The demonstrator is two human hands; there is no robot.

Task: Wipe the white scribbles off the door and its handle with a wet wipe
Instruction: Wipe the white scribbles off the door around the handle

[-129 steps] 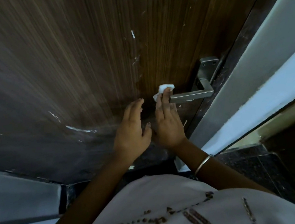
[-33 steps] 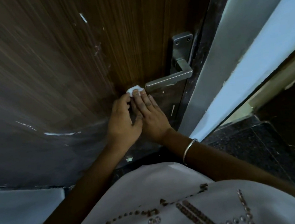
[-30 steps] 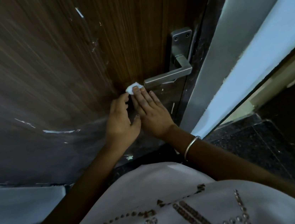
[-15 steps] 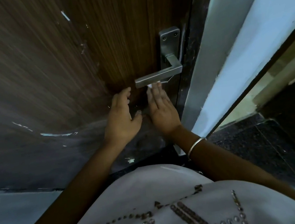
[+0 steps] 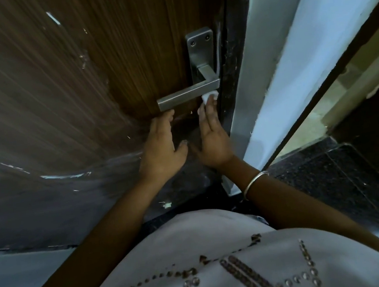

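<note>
The dark wooden door (image 5: 79,68) carries white scribbles (image 5: 52,17) high up and more streaks low at the left. Its grey metal lever handle (image 5: 188,95) juts out near the right edge. My right hand (image 5: 211,138) presses a small white wet wipe (image 5: 209,97) flat against the door under the handle's inner end, fingers straight. My left hand (image 5: 162,146) lies flat on the door just below the lever's free tip, fingers straight, holding nothing.
A black door frame (image 5: 226,43) and a pale wall edge (image 5: 291,47) stand right of the handle. Dark speckled floor (image 5: 330,173) lies at the lower right. A metal bangle (image 5: 254,182) sits on my right wrist.
My right hand has slid the wipe from left of the lever's tip to under the handle near the door edge. My left hand stayed flat on the door below the lever.
</note>
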